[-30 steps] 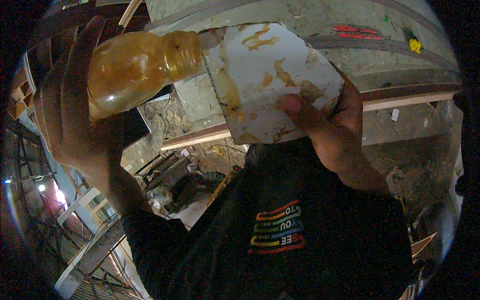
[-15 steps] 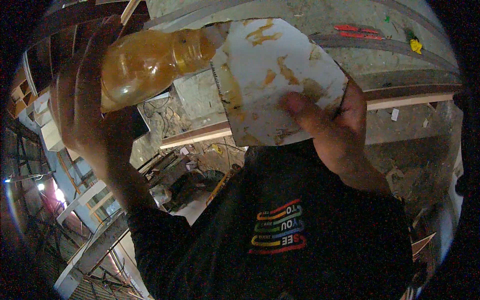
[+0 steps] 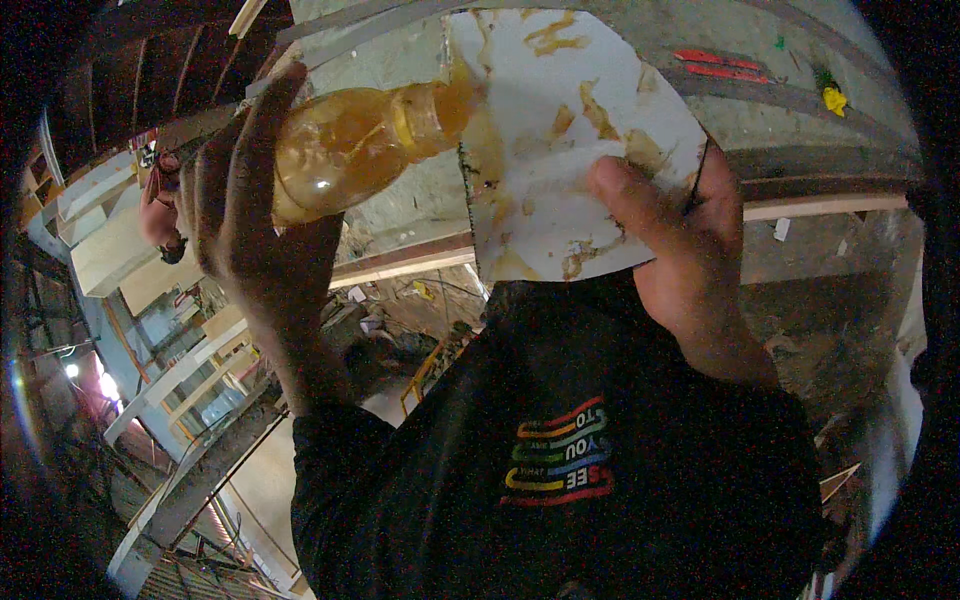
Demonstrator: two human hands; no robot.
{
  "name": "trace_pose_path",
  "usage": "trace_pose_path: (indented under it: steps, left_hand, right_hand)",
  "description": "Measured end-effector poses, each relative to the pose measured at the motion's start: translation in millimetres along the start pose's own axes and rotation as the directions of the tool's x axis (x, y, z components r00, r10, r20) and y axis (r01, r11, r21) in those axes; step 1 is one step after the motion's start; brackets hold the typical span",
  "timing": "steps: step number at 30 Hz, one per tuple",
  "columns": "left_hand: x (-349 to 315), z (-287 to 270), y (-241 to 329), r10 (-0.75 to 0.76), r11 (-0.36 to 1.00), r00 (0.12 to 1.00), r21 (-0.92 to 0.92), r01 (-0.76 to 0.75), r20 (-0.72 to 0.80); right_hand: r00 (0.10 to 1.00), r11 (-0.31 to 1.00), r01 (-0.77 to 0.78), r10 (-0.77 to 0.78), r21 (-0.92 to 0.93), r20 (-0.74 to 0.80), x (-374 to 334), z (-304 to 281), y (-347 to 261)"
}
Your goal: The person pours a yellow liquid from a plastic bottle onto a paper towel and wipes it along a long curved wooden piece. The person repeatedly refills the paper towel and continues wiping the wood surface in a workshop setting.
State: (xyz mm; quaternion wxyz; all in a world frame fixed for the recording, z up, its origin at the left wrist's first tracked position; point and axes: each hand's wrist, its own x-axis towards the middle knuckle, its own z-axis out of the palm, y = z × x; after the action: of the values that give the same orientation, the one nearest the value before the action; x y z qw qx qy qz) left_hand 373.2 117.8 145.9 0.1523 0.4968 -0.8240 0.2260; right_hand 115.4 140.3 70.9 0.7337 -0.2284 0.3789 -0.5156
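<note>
My left hand (image 3: pixel 245 200) is closed around the base of a clear plastic bottle (image 3: pixel 345 155) with amber, glue-like stuff inside. The bottle lies nearly sideways, its neck pointing right. Its mouth meets the left edge of a flat white sheet piece (image 3: pixel 560 130), where amber smears show; I cannot tell whether liquid is flowing. Fine teeth run along that left edge, and brownish streaks mark the white face. My right hand (image 3: pixel 690 235) pinches the piece at its lower right, thumb on the face and fingers behind.
Red strips (image 3: pixel 720 67) and a yellow scrap (image 3: pixel 834 100) lie at the upper right. A long wooden edge (image 3: pixel 410 262) crosses behind my hands. Another person (image 3: pixel 160 215) is far off at the left, near pale boards (image 3: pixel 110 245). Loose debris lies below the wooden edge.
My left hand and the bottle have moved right, bringing the neck further over the piece's toothed edge. The white piece has shifted slightly up and right. Another person has come into view at left.
</note>
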Motion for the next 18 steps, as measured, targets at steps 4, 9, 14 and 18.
trace_pose_path:
  steps: [4,9,14,18]
  left_hand:
    - [-8,-1,15,-0.127,0.991,0.990,-0.035,0.129,0.052]
    - [-15,-2,29,-0.258,0.960,0.960,-0.078,0.268,0.111]
    - [-22,-2,36,-0.310,0.942,0.939,-0.084,0.324,0.149]
    - [-30,-2,39,-0.312,0.938,0.937,-0.103,0.330,0.158]
  right_hand:
    - [0.999,0.998,0.031,-0.033,-0.059,-0.028,6,2,2]
    - [0.999,0.996,0.017,-0.021,-0.090,-0.043,10,2,4]
    - [0.996,0.995,0.026,-0.035,-0.100,-0.084,15,4,5]
    - [0.997,0.995,0.029,-0.035,-0.100,-0.067,19,3,6]
